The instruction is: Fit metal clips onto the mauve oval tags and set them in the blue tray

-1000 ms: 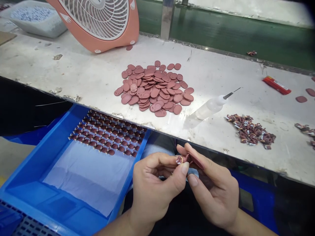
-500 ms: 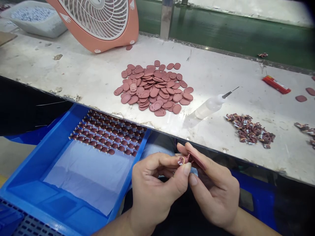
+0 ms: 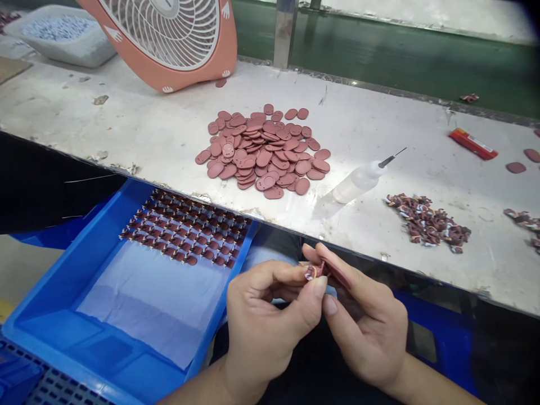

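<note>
Between the thumb and fingers of my left hand (image 3: 270, 320) is a small brown figurine (image 3: 313, 273) with white and yellow details. My right hand (image 3: 367, 320) grips a reddish-brown oval base (image 3: 336, 271), held tilted against the figurine's end. The two parts meet or nearly meet; fingers hide the exact contact. A bit of light blue material (image 3: 331, 291) shows between my hands. On the bench ahead lies a heap of matching oval bases (image 3: 261, 152). A pile of small figurines (image 3: 430, 222) lies to the right, near a clear bottle with a needle tip (image 3: 358, 181).
At lower left, a blue tray (image 3: 46, 320) holds rows of figurines on bases (image 3: 185, 228) over a white sheet. An orange fan (image 3: 230, 50) and a tub of pale pieces (image 3: 84, 48) stand at the back left. A red packet (image 3: 472, 144) lies at right on the bench (image 3: 147, 124).
The view has shifted very slightly. Both hands keep their hold, with the figurine and the oval base in almost the same position against each other.
</note>
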Demonstrator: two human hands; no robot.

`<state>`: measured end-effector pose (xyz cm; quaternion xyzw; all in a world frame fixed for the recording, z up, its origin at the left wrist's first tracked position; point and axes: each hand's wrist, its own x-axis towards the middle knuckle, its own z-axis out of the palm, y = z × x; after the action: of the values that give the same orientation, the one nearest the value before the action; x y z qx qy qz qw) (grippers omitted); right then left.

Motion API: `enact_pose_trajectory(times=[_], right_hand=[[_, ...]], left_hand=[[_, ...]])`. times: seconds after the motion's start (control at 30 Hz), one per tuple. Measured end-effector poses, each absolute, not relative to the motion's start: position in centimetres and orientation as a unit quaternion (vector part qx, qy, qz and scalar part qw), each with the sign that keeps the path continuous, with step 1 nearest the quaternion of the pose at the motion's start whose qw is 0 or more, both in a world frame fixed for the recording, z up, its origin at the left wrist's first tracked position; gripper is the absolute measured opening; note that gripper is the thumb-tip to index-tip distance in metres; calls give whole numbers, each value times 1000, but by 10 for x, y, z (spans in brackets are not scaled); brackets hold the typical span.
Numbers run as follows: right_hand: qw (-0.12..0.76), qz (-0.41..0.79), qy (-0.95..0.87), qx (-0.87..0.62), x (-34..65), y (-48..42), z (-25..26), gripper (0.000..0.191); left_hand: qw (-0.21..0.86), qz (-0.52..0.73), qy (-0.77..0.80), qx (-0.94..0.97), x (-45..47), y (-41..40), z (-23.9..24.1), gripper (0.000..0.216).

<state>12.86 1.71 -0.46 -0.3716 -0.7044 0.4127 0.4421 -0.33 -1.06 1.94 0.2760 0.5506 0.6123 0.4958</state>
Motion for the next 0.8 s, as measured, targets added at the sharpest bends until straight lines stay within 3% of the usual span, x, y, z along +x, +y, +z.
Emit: enact_pose_trajectory(times=[0.67,0.8], right_hand=[[431,427,-696,-383,128,13,-10,58],[434,470,-675,-368,126,13,-14,73]], left_hand=[[497,610,554,271,-7,-11,18,17],[499,612,555,260,-6,-11,20,14]])
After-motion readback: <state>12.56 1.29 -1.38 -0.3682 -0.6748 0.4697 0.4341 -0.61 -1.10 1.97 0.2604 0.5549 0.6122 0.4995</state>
